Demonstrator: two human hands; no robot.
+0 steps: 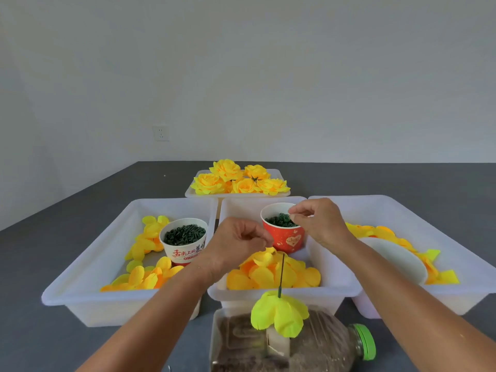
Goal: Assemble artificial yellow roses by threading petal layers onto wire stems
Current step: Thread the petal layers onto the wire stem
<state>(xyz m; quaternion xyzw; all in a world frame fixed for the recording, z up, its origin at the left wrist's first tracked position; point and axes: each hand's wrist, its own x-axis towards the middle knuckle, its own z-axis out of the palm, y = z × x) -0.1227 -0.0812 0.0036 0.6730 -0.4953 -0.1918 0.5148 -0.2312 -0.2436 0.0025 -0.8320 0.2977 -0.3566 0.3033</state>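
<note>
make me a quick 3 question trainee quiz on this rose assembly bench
1. True or false: the right hand is over the red cup.
2. Which tray holds the finished roses? A far tray B left tray C right tray
3. Fill in: the wire stem stands on a bottle with a ____ cap.

Key: 1 true; 2 A; 3 green

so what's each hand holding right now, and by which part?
Left hand pinches a yellow petal by its top edge. Right hand has fingertips pinched together over the red cup; whether they hold a green piece cannot be told.
</note>
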